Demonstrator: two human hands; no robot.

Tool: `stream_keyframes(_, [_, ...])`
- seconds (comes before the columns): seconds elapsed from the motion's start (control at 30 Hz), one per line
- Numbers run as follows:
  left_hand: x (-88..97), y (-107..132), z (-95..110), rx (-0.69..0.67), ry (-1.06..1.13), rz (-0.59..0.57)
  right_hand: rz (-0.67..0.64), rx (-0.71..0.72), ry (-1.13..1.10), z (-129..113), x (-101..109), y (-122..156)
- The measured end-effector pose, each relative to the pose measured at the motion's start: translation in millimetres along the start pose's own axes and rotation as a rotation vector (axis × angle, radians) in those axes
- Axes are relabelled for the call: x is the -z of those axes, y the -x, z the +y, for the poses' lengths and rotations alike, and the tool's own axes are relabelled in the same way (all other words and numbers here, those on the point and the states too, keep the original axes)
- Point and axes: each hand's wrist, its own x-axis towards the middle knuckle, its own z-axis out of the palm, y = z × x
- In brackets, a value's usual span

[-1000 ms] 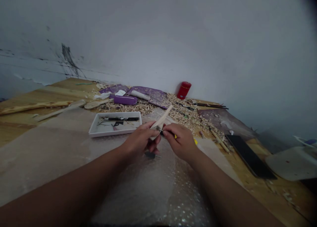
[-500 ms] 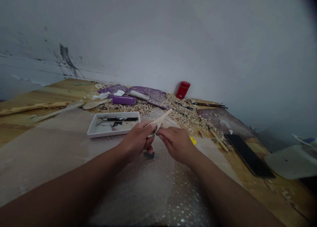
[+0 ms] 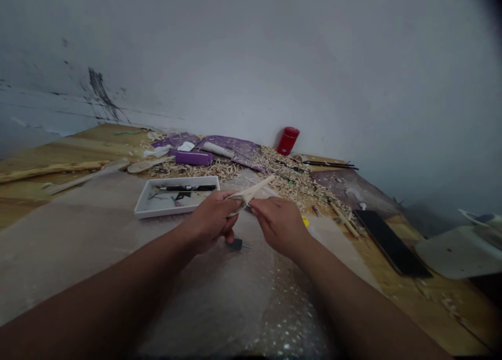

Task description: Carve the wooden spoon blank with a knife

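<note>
My left hand (image 3: 214, 218) is closed around the bowl end of a pale wooden spoon (image 3: 257, 189), whose handle points up and to the right. The fingers of my right hand (image 3: 280, 225) are pinched together at the right edge of the spoon's bowl. A small thing seems to be between them, but it is mostly hidden. Just below my hands, a small dark block with a thin metal shaft (image 3: 235, 244) lies on the clear bubble wrap (image 3: 219, 297).
Left of my hands stands a white tray (image 3: 143, 208) with small tools. Wood shavings (image 3: 290, 179) and a purple roll (image 3: 193, 158) lie behind. More wooden spoons (image 3: 145, 165) are at the left. A red can (image 3: 288, 141) leans by the wall, and a black phone (image 3: 392, 243) lies right.
My left hand and the spoon have shifted slightly, and the spoon's handle is tilted a little lower. More of the bowl shows. The whole view has moved slightly.
</note>
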Motion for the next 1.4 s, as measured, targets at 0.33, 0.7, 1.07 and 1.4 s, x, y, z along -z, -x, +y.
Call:
stream_keyframes(0.33, [4.8,0,2,0.008,-0.030,-0.019,-0.115,0.048,0.052,-4,4,-1])
stream_keyframes(0.7, [2.9,0,3,0.067,0.060,-0.023,-0.106,0.036,0.071,-5,1,-2])
stream_keyframes(1.07, [3.8,2,6,0.094,0.148,-0.078,-0.035,-0.028,0.068,-4,-4,-1])
stream_keyframes(1.4, [4.6,-1,4,0.109,0.101,-0.043,-0.058,0.017,0.185,-7,-4,-1])
